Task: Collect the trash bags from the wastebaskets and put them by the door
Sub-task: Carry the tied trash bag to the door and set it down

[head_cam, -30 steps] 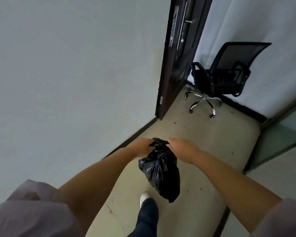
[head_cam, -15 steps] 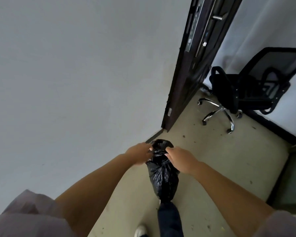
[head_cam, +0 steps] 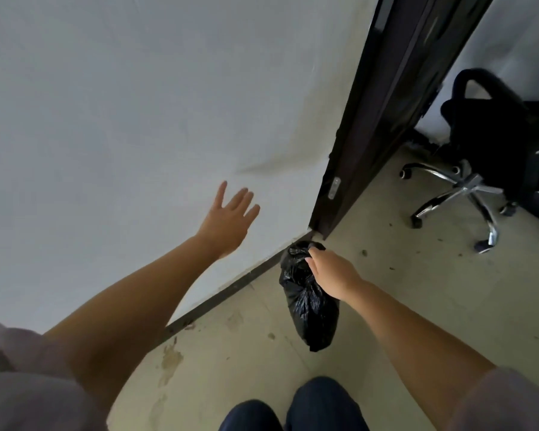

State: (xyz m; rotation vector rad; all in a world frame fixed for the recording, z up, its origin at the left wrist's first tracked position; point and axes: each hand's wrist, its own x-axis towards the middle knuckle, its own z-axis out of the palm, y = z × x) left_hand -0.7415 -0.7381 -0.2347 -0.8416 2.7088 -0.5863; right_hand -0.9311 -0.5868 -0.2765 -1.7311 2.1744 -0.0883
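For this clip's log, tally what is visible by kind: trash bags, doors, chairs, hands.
Trash bags: 1, the black trash bag, gripped at its top by the right hand
Doors: 1, the dark door
Chairs: 1, the black office chair
Hands: 2, counting the open left hand
Total: 5

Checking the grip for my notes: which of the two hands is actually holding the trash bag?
The right hand grips the top of the black trash bag. The left hand is spread open against the wall, holding nothing.
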